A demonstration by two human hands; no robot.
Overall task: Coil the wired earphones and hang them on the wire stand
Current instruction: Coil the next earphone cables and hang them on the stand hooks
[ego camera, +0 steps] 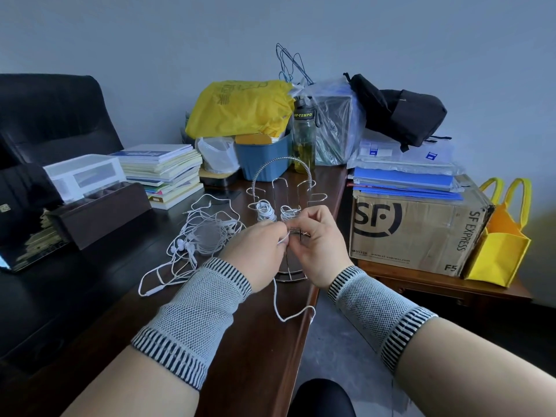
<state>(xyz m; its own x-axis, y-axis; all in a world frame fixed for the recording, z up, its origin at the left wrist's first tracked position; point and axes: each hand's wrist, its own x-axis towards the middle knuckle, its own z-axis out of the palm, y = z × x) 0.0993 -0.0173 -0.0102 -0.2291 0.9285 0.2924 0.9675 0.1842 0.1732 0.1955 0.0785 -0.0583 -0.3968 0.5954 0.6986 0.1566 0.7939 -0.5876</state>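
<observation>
The dark wooden desk point(249, 341) stands against a blue-grey wall point(150, 40). Its right edge borders bare floor point(331, 341). Left hand point(255, 254) and right hand point(316, 248) pinch a white earphone cable point(281, 308), apparently part-coiled, before the wire stand point(279, 188).

Yellow bag point(240, 108) atop blue bin point(261, 159); book stack point(164, 173) left; SF carton point(418, 230) right.
</observation>
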